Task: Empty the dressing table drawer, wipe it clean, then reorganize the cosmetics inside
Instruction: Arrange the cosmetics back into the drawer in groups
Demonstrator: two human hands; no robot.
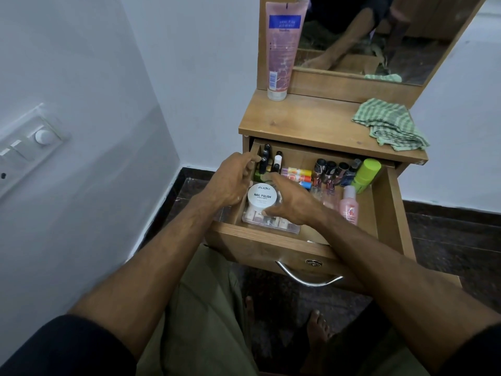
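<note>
The open wooden drawer (385,213) of the table is full of cosmetics. The round white nail polish wipes tub (262,196) sits on a clear plastic box (271,219) at the front left. Both hands are open & apart: left hand (233,180) beside the tub, right hand (291,203) w/ fingers touching it. Tub looks light, stiff, smooth, maybe slippery; best held by its sides.

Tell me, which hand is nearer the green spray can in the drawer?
The right hand. It rests by the white nail polish remover jar, a few bottles short of the green spray can at the drawer's far right. The left hand is at the drawer's left edge, farther away.
</note>
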